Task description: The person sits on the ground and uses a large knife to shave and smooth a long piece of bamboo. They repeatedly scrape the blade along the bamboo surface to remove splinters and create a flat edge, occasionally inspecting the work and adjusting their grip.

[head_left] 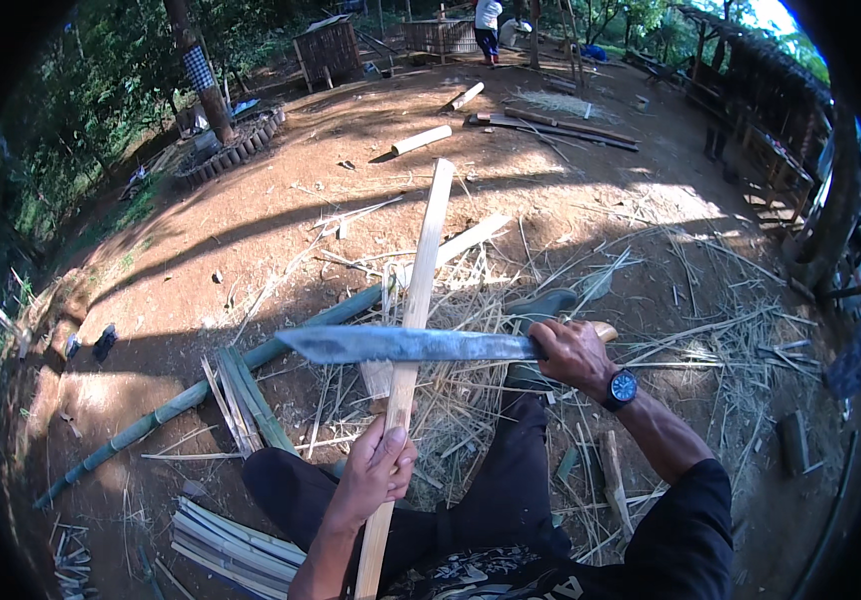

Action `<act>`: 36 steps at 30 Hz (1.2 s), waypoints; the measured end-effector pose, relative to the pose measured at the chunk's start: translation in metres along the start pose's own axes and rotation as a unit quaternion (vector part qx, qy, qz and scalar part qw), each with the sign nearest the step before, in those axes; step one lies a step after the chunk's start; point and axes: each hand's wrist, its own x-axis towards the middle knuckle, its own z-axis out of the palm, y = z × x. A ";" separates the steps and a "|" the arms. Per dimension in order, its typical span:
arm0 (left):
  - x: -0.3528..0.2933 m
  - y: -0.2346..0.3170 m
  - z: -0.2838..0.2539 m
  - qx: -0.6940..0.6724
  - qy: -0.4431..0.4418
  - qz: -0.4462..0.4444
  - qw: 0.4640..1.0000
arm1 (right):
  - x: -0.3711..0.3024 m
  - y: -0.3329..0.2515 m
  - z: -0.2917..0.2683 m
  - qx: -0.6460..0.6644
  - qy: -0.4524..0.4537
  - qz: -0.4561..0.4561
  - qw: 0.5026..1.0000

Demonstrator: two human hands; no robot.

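— Where's the bamboo slat (417, 300)?
— Standing tilted away over the person's lap, its lower part clamped in the left hand (376, 470).
— And the blade?
— A long machete (406, 344) lies crosswise against the slat, its handle gripped tight in the right hand (573, 352), which wears a wristwatch (622, 388).
— What's around?
— Pale shavings (471, 390) litter the dirt just beyond the knees, a green bamboo pole (211, 385) lies to the left, and split strips (231, 550) are stacked by the left leg.
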 end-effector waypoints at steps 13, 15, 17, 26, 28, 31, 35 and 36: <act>-0.012 -0.012 0.004 0.032 -0.026 -0.034 0.999 | 0.011 0.058 0.002 -0.039 0.059 0.149 0.986; -0.016 -0.016 0.004 0.040 -0.031 -0.038 0.998 | 0.016 0.089 -0.004 -0.077 0.053 0.254 0.963; -0.025 -0.021 0.003 0.047 -0.042 -0.035 0.997 | 0.009 0.100 -0.009 -0.070 0.081 0.284 0.953; -0.025 -0.014 0.003 0.083 -0.018 -0.010 0.996 | 0.000 0.061 -0.002 0.052 0.129 0.349 0.927; -0.023 -0.013 0.001 0.087 -0.008 -0.005 0.996 | -0.006 0.042 -0.006 0.038 0.117 0.321 0.939; -0.017 -0.011 0.000 0.086 -0.001 0.003 0.996 | -0.015 0.023 -0.003 0.001 0.106 0.146 0.984; -0.024 -0.006 0.004 0.097 0.014 -0.006 0.995 | -0.005 0.023 0.001 -0.029 0.072 0.102 0.992; -0.025 -0.006 0.005 0.103 0.020 -0.006 0.995 | 0.000 0.028 0.002 -0.032 0.070 0.126 0.989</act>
